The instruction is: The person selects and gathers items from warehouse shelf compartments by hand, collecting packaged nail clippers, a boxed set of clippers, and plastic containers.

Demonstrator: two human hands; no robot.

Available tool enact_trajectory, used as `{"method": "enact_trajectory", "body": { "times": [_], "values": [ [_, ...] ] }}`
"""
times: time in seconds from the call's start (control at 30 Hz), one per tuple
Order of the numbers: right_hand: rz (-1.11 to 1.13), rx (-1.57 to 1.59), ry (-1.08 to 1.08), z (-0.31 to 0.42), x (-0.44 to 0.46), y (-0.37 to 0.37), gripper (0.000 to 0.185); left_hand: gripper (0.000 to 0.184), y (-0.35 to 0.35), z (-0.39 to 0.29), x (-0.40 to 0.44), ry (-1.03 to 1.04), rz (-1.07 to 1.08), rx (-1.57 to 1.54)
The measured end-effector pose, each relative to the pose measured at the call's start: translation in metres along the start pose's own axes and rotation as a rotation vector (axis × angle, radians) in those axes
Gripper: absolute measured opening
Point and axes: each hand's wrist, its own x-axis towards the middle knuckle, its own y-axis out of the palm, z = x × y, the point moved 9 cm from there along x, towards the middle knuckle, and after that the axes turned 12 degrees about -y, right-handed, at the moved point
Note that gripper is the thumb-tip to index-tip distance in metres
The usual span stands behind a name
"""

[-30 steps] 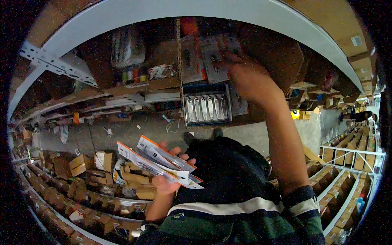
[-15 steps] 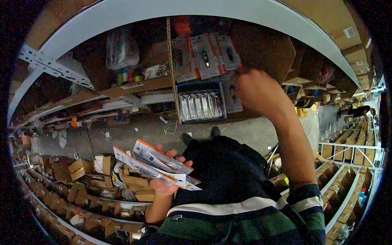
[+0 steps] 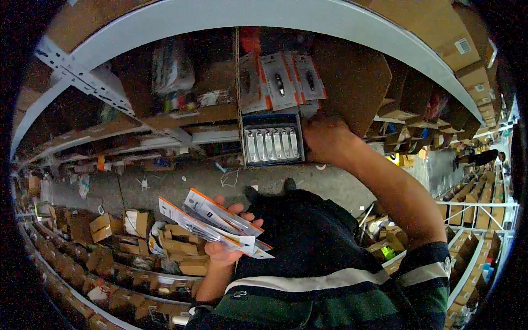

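Several flat packs with orange edges and white cards are fanned out in my left hand, whose fingers close round them in front of my body. My right hand reaches into an open cardboard bin, just right of a small blue box. Its fingertips are in shadow, and I cannot make out whether they grip anything. Inside the blue box, metal nail clippers stand in a row. Behind it in the bin lie clear packs with orange edges, each with a dark, slim item inside.
A white shelf beam arches above the bin. Bagged goods sit in the compartment to the left. Below are a concrete floor and rows of cardboard bins. A person is far off at the right.
My right hand has moved down and slightly left, to beside the blue box, over the pack that showed there. My left hand keeps its packs nearly in place.
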Motion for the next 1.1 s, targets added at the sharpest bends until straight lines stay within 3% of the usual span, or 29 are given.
{"method": "enact_trajectory", "body": {
  "times": [0.17,0.23,0.37,0.53,0.63,0.73,0.9,1.1],
  "values": [
    [-0.08,-0.121,-0.098,0.001,0.007,-0.007,0.06,0.087,-0.003,0.001,0.0,0.008,0.028,-0.002],
    [0.178,-0.175,-0.076,-0.004,0.009,0.02,0.064,0.086,-0.004,0.001,-0.002,0.004,0.007,0.015],
    [0.067,-0.12,-0.092,0.004,0.004,-0.005,0.062,0.086,-0.004,-0.002,-0.004,0.027,0.009,0.017],
    [0.306,-0.041,-0.135,-0.002,0.005,0.021,0.039,0.088,-0.006,-0.003,0.002,0.018,0.003,0.017],
    [0.21,-0.107,-0.173,0.001,0.001,0.019,0.023,0.089,-0.009,-0.003,0.002,0.016,-0.022,0.005],
    [0.277,-0.195,-0.248,0.009,-0.003,0.021,0.015,0.09,-0.011,-0.003,-0.001,0.01,-0.01,-0.008],
    [0.228,-0.197,-0.186,0.002,-0.002,0.03,0.015,0.092,-0.014,-0.004,-0.006,0.022,-0.168,0.035],
    [0.123,-0.106,-0.182,0.002,0.004,0.053,0.023,0.089,0.003,-0.007,0.004,0.0,-0.14,0.134]
  ]
}}
